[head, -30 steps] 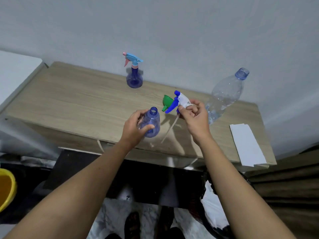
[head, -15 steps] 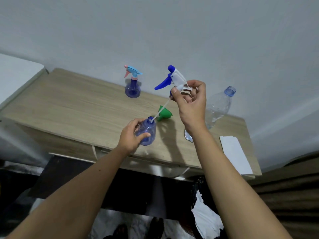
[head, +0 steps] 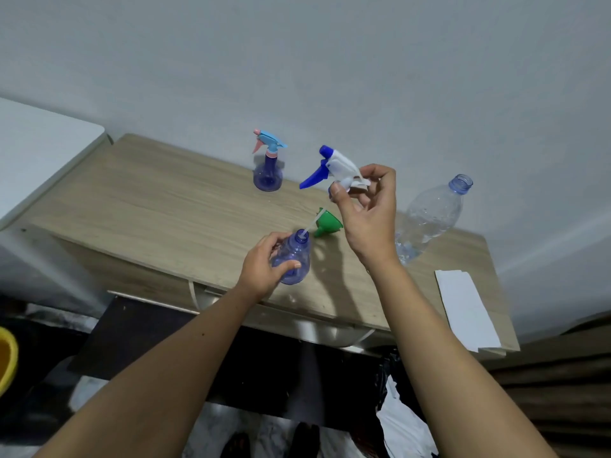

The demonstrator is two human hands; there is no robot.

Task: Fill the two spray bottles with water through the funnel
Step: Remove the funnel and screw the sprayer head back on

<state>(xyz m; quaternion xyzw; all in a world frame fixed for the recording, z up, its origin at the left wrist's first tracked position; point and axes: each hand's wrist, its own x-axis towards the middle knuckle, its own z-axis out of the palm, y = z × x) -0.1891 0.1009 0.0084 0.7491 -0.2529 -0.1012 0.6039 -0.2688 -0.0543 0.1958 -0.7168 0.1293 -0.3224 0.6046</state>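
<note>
My left hand (head: 261, 266) grips a small blue spray bottle (head: 296, 259) standing near the front edge of the wooden table (head: 165, 213). Its neck has no top on it. My right hand (head: 367, 206) pinches the white and blue trigger sprayer head (head: 334, 168) above the bottle. The head's thin dip tube (head: 310, 224) slants down with its tip in the bottle's mouth. A green funnel (head: 325, 223) lies on its side just behind the bottle. A second blue spray bottle (head: 267, 170), with a light blue and pink trigger, stands at the back.
A large clear water bottle (head: 429, 216), uncapped and holding a little water, stands at the right. A white sheet (head: 463, 309) lies on the table's right end. A white surface (head: 39, 143) adjoins the table on the left. A yellow tub (head: 6, 358) sits on the floor.
My right hand has lifted the sprayer head from beside the bottle to above it, and the dip tube's tip now sits in the bottle's mouth. My left hand keeps its hold.
</note>
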